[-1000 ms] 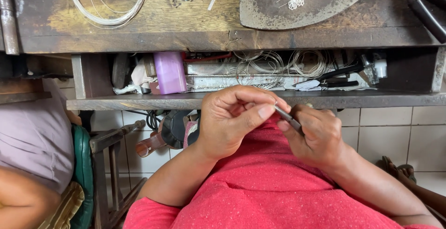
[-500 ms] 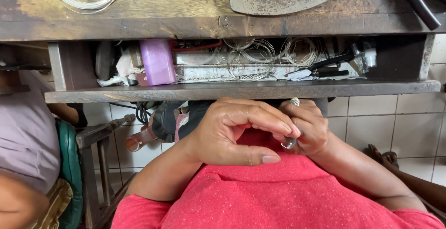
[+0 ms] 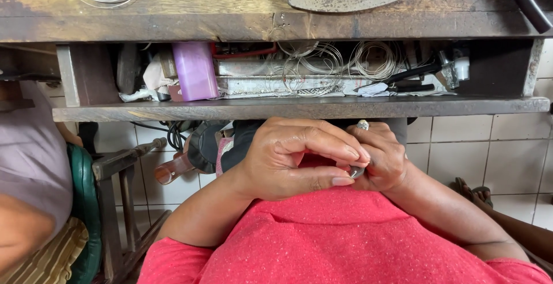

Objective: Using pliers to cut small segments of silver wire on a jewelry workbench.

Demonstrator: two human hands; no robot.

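Just below the wooden shelf (image 3: pixel 299 109), both hands' fingers (image 3: pixel 322 146) clamp a small metal piece (image 3: pixel 356 172); steady, close pinching seems best.

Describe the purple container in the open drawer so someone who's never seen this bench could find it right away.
Start at the worn wooden workbench and look into the open drawer just under its top. Toward the drawer's left end stands the purple container, a smooth, rounded plastic block. It is the only brightly coloured thing there, beside pale rags and silvery wire coils.
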